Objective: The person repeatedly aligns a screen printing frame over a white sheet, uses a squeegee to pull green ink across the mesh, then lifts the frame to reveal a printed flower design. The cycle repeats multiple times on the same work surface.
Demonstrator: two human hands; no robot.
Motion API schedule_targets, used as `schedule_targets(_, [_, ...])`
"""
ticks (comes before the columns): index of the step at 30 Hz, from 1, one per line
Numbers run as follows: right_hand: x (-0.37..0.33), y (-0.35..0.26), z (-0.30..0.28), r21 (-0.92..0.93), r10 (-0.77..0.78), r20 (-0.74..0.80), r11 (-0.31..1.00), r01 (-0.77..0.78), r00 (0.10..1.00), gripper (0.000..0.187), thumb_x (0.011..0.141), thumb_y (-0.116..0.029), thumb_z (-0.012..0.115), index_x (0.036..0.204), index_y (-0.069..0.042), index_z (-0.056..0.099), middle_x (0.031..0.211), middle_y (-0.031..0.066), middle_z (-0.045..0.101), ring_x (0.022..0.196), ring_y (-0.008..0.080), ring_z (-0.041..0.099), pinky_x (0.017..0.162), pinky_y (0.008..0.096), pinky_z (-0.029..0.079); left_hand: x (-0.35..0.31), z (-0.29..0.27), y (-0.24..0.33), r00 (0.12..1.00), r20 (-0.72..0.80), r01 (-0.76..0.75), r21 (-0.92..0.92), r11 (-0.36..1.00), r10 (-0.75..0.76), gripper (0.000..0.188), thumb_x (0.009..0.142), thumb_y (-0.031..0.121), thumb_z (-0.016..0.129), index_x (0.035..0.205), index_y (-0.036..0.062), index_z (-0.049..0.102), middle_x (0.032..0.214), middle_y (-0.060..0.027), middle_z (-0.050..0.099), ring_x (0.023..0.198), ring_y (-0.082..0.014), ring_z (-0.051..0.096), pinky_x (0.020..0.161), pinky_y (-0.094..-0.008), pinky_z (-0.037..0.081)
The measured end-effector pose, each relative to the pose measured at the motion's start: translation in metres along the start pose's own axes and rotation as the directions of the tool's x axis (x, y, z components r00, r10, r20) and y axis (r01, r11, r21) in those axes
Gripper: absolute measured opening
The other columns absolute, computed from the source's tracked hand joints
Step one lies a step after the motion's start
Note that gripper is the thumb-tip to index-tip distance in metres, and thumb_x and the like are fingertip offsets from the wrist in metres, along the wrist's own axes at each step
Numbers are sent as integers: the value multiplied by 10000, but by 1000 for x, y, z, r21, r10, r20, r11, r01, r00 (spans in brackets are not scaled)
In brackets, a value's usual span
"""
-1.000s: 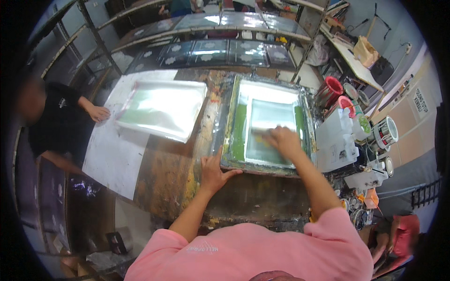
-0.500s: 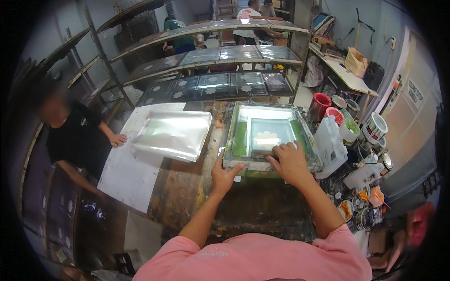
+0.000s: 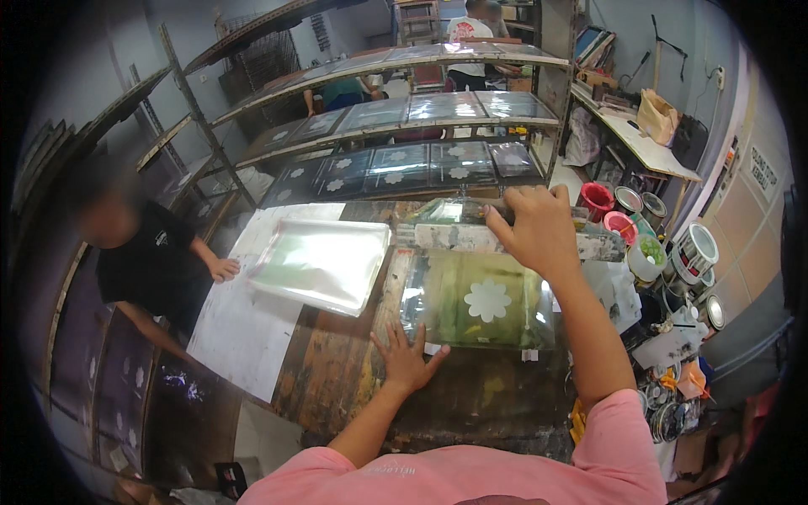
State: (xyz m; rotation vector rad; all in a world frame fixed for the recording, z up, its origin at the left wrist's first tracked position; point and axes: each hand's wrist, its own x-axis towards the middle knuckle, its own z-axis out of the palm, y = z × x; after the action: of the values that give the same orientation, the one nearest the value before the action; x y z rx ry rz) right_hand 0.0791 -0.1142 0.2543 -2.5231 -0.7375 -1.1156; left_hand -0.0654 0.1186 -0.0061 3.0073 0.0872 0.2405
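Note:
A screen-printing frame [image 3: 454, 239] stands tilted up at the far side of the table, its paint-stained edge toward me. My right hand [image 3: 539, 231] is closed over its upper edge. Below the frame lies a clear plastic sheet [image 3: 438, 282] bearing a white flower print [image 3: 487, 300], on a greenish surface. My left hand [image 3: 406, 362] rests with spread fingers by the sheet's near left corner. Small white tabs show along the sheet's near edge. To the left, a stack of clear plastic sheets [image 3: 324, 265] lies partly on white paper [image 3: 244, 337].
A person in black [image 3: 151, 252] stands at the left, one hand on the paper. Paint cans [image 3: 699, 246], red tubs [image 3: 596, 199] and a white jug [image 3: 673, 337] crowd the right side. Beyond the table, a drying rack [image 3: 396, 122] holds printed sheets. Other people stand behind it.
The frame has swung up from lying flat, uncovering the printed sheet. My right hand rose with it. My left hand let go of the frame and moved down beside the sheet.

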Motion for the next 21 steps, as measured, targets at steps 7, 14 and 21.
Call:
schedule_targets(7, [10,3,-2,18,31,26,999,-32,999,450,952,-472,643,810,-51,707,763,132,683,797,313,660,885,477,412,29,-42,19,998,35,-25,-423,906,43,1018,942,757,565,1550,-52,452,1616,-279,426,1566,-394,307,1228,-715,113])
schedule_targets(14, [24,10,-2,-23,26,48,999,-25,999,459,959,-483,642,821,-51,712,771,141,688,819,326,673,899,498,413,96,-95,16,944,-322,-135,-575,807,-71,610,952,389,751,1364,-48,642,1364,-249,669,1314,-418,599,1184,-473,390])
schedule_targets(21, [11,1,-5,-16,35,60,999,-34,998,436,957,-450,657,867,-31,738,815,169,711,826,333,679,893,479,418,70,-123,-109,827,-458,-31,-615,788,-325,469,941,217,761,1347,-5,684,1330,-219,705,1258,-344,661,1114,-405,466])
